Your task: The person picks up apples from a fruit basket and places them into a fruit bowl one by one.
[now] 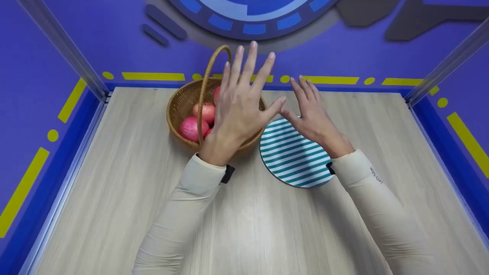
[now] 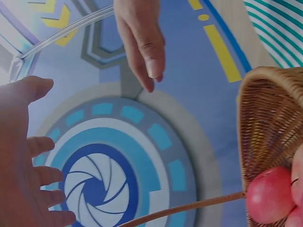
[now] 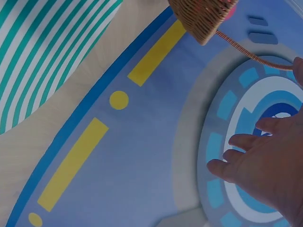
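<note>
My left hand [image 1: 242, 103], fingers spread and straight, is raised over the wicker basket [image 1: 172, 124] and overlaps its right side in the head view. Inside the basket are several pinkish-red, apple-like fruits [image 2: 270, 194]; others are hidden behind the hand. A thin arched handle [image 1: 205, 82] rises over the basket. To the right, my right hand [image 1: 314, 114] hovers above the far part of a round teal-and-white striped mat [image 1: 294, 164], its fingers extended. Both palms are bare, and the two thumbs come close together in the head view.
The basket and mat stand side by side on a light wood-grain table [image 1: 244, 221]. A blue-purple printed panel [image 1: 126, 46] rises behind it, and similar panels with metal corner posts [image 1: 70, 49] border the left and right sides.
</note>
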Tool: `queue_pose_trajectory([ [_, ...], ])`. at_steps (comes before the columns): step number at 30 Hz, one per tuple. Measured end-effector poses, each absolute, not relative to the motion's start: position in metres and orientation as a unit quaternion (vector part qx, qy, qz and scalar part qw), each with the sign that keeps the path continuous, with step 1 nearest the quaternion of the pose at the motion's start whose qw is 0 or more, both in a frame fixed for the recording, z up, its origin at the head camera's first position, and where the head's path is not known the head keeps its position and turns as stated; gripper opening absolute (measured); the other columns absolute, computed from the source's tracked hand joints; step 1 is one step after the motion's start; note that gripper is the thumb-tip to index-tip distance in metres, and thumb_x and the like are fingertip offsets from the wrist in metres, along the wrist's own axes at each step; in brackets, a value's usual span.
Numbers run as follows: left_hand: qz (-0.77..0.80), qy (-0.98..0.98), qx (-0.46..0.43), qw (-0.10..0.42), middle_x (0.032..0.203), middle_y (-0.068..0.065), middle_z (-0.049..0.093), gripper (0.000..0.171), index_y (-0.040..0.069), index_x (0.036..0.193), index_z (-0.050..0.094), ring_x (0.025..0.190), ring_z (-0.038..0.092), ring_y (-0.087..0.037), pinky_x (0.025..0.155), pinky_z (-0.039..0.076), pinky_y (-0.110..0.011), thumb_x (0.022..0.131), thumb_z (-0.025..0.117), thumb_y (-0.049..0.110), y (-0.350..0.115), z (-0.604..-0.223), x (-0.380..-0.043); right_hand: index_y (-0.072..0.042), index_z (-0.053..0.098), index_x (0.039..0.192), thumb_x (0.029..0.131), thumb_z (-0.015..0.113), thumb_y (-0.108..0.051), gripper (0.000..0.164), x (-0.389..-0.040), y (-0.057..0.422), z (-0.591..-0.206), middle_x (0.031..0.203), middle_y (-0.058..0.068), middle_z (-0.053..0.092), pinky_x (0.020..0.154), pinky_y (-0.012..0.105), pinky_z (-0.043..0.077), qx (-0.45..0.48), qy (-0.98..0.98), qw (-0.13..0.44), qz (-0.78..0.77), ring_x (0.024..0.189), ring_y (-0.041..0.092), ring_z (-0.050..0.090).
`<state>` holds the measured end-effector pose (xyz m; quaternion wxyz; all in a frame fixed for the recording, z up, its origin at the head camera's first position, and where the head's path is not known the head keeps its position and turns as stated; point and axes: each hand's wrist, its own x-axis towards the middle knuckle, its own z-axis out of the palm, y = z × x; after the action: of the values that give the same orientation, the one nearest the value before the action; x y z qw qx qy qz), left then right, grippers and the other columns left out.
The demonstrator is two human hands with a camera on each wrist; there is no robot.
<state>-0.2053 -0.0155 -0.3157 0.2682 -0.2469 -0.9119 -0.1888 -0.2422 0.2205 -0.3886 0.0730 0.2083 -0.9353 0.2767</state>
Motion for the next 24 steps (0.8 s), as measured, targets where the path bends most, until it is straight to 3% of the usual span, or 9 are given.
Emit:
queue_pose_trajectory([
  [7, -0.239, -0.852, -0.251, 0.392, 0.167, -0.026, 0.035, 0.075, 0.007, 0.159, 0.049, 0.156, 0.027, -0.041, 0.129, 0.012, -0.045, 0.102, 0.058, 0.054, -0.031, -0.309, -0.199, -0.012, 0.021, 0.171, 0.104, 0.061, -0.053, 0.088, -0.245, 0.209, -0.387, 0.177, 0.013, 0.009, 0.128, 0.055, 0.007, 0.219, -0.926, 0.077, 0.298, 0.162, 0.034, 0.004],
  [11, -0.282, -0.821, -0.238, 0.435, 0.164, -0.027, 0.039, 0.070, 0.005, 0.155, 0.053, 0.156, 0.028, -0.039, 0.128, 0.013, -0.047, 0.101, 0.059, 0.049, -0.045, -0.306, -0.198, -0.012, 0.022, 0.171, 0.104, 0.061, -0.051, 0.087, -0.247, 0.203, -0.386, 0.177, 0.011, 0.010, 0.129, 0.053, 0.007, 0.219, -0.923, 0.075, 0.307, 0.162, 0.032, 0.004],
  [19, -0.343, -0.806, -0.180, 0.446, 0.165, -0.025, 0.038, 0.069, 0.004, 0.154, 0.054, 0.158, 0.026, -0.031, 0.127, 0.015, -0.045, 0.099, 0.055, 0.045, -0.079, -0.306, -0.202, -0.014, 0.022, 0.171, 0.104, 0.064, -0.048, 0.087, -0.247, 0.192, -0.386, 0.176, 0.012, 0.014, 0.127, 0.054, 0.017, 0.219, -0.915, 0.065, 0.332, 0.161, 0.029, 0.011],
  [24, -0.363, -0.820, -0.109, 0.429, 0.168, -0.018, 0.036, 0.073, 0.009, 0.157, 0.052, 0.159, 0.024, -0.025, 0.127, 0.009, -0.042, 0.097, 0.050, 0.050, -0.101, -0.313, -0.203, -0.015, 0.022, 0.171, 0.101, 0.068, -0.051, 0.091, -0.248, 0.180, -0.386, 0.176, 0.010, 0.017, 0.125, 0.054, 0.025, 0.204, -0.919, 0.049, 0.333, 0.160, 0.029, 0.017],
])
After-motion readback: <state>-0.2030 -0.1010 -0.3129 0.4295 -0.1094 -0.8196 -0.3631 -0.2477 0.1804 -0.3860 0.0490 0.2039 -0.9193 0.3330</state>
